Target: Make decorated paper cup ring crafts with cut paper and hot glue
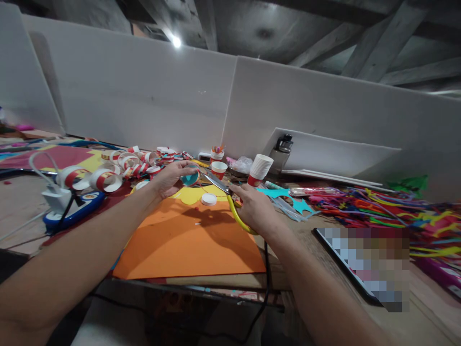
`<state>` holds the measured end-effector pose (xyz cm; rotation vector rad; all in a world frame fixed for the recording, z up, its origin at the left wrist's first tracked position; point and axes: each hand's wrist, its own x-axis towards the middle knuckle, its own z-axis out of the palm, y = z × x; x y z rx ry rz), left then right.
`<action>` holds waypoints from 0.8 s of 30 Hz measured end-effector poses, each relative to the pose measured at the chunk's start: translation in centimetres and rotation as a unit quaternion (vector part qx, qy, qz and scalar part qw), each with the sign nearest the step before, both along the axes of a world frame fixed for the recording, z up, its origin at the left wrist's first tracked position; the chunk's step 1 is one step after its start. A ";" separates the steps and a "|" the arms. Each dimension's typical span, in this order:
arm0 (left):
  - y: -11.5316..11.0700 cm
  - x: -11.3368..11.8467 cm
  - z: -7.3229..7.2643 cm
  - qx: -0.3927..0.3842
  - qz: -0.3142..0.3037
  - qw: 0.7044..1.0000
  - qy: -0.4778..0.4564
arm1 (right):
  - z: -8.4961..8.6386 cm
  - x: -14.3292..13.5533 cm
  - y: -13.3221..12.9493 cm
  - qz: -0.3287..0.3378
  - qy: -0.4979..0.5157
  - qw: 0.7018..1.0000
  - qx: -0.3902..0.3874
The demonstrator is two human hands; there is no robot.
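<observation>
My left hand [172,178] holds a small teal paper piece [189,179] above the table. In my right hand [254,207] are scissors with yellow handles [237,215]; their grey blades [216,182] point left and reach the teal piece. Both hands hover over an orange paper sheet [187,242] and a yellow paper cutout [192,194]. A white round lid [209,199] lies on the yellow cutout just below the blades.
Red-and-white paper cup rings [108,178] lie piled at the left. A stack of paper cups [260,169] and a single cup [218,169] stand behind. Teal cutouts [288,197], coloured pipe cleaners [389,206] and a tablet [363,262] are at the right. A white panel [144,96] backs the table.
</observation>
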<state>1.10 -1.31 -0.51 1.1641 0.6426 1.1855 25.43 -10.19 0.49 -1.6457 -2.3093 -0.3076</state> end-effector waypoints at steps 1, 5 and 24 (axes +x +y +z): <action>0.1 -0.1 -0.1 -0.005 0.000 1.000 -0.001 | 0.0 0.0 0.0 0.000 -0.004 1.000 0.000; 0.1 -0.1 -0.1 -0.001 -0.010 1.000 0.003 | 0.0 0.1 0.0 0.003 -0.009 1.000 -0.004; -0.5 0.3 0.3 0.033 0.030 0.999 0.021 | -0.1 -0.6 -0.1 -0.024 -0.019 0.999 -0.010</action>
